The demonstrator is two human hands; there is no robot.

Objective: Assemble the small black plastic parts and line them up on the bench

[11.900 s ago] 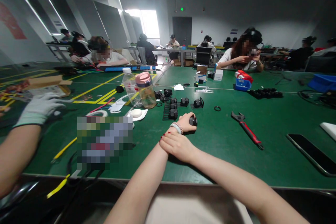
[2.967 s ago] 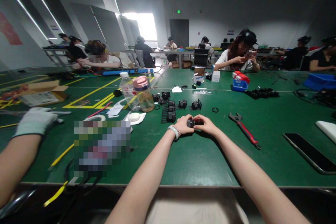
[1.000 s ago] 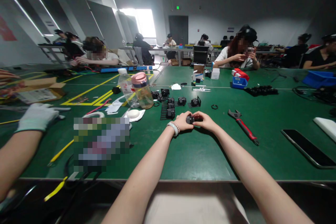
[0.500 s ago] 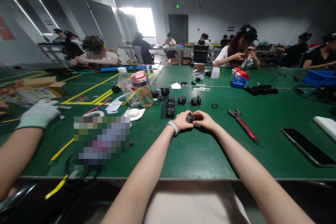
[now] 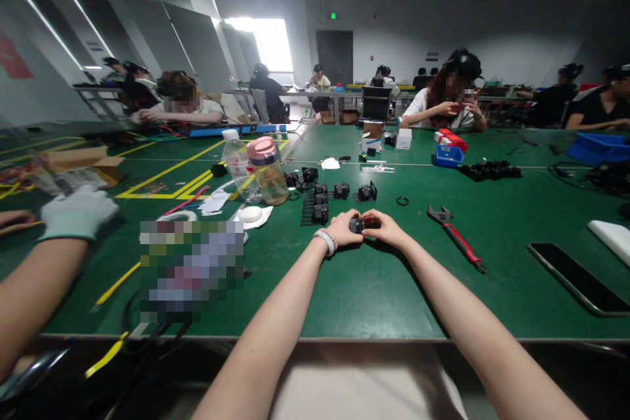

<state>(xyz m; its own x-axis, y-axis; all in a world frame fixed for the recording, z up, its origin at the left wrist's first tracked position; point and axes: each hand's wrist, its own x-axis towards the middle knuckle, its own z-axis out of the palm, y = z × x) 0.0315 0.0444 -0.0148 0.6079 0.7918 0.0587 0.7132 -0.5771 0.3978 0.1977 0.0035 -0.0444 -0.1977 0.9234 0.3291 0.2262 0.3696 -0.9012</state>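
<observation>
Left hand (image 5: 343,228): reached out from your lower left, forearm running forward and inward over the green table (image 5: 374,295); fingers curled, thumb toward you; pale bracelet (image 5: 327,241) at the wrist.

Right hand (image 5: 384,228): brought in from your lower right, forearm slanting inward to meet the left; fingers bent, the thumb and index finger pinching.

Black component (image 5: 356,225): one, gripped between your two hands. Its left side sits within the curl of your left fingers and thumb; its right side meets your right fingertips. Whether its underside touches the table, you cannot tell from this view.

Appearance: small, dark, chunky, with a blocky body; finer detail too small to read, and partly covered by your fingers.

Beyond your left hand: a cluster of black parts (image 5: 320,212) with comb-like slatted pieces. Farther left, a pink-lidded bottle (image 5: 267,174), with a round white disc (image 5: 250,214) on paper near it.

Beyond your right hand: a single black part (image 5: 366,191), and to its right a black ring (image 5: 402,201) lying flat.

Right of your right hand: an adjustable wrench (image 5: 459,241) with red-and-black handle, then a smartphone (image 5: 578,279), dark screen up.

Well left of your left hand: a co-worker's gloved hand (image 5: 79,213).
</observation>
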